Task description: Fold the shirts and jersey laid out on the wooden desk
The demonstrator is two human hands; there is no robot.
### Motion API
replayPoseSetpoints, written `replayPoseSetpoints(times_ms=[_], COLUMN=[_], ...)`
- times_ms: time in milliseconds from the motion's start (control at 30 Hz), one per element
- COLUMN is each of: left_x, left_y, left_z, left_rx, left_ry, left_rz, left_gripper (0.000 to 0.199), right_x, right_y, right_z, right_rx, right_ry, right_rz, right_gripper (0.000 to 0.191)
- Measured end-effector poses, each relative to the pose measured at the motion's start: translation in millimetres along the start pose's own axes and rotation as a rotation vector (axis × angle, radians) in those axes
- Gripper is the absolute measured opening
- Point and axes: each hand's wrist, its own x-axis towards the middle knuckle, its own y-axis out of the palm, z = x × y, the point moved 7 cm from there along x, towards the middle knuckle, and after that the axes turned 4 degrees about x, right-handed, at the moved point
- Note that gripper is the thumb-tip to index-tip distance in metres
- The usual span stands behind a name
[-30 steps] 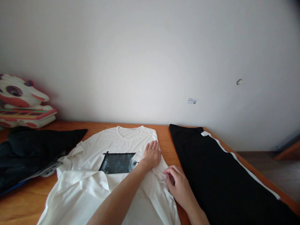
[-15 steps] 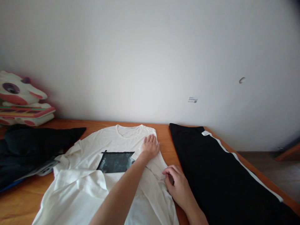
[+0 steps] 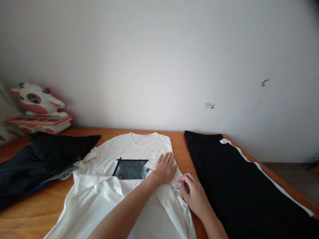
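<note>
A white shirt (image 3: 99, 212) with a dark rectangular print (image 3: 132, 169) lies spread on an orange-brown surface, its neckline toward the wall. Its right part is folded inward over the edge of the print, with creases along that side. My left hand (image 3: 165, 167) rests flat on this folded part, fingers stretched out. At the shirt's right edge, my right hand (image 3: 193, 191) has its fingers curled, thumb and forefinger pinching the white cloth. Another fold of white fabric lies across the shirt's left middle.
Black trousers (image 3: 236, 186) with a white side stripe lie to the right. A dark bundle of clothing (image 3: 50, 159) sits at the left, with a cow-shaped toy keyboard (image 3: 41, 111) behind it. The orange-brown surface (image 3: 25, 222) meets a pale wall (image 3: 159, 66) at the back.
My left hand has slid down the shirt's right part, toward me and nearer my right hand. My right hand stays at the edge. The view has turned slightly left.
</note>
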Motion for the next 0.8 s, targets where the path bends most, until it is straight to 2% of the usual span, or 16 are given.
replayPoseSetpoints(times_ms=[133, 400, 600, 800], left_x=[6.2, 14.1, 15.2, 16.6], left_y=[1.4, -4.6, -8.0, -11.6], left_z=[14.3, 33.4, 47.7, 63.7], left_rx=[0.012, 0.024, -0.084, -0.151], left_ry=[-0.003, 0.141, 0.245, 0.238], left_rz=[0.007, -0.011, 0.069, 0.067], left_gripper=[0.061, 0.063, 0.063, 0.057], right_x=[-0.1, -0.9, -0.8, -0.6], right_y=[0.1, 0.2, 0.8, 0.2], right_z=[-0.2, -1.3, -3.2, -3.2], right_rx=[0.009, 0.015, 0.007, -0.001], right_ry=[0.002, 0.009, 0.018, 0.015], right_rz=[0.010, 0.015, 0.025, 0.026], right_gripper=[0.021, 0.020, 0.021, 0.021])
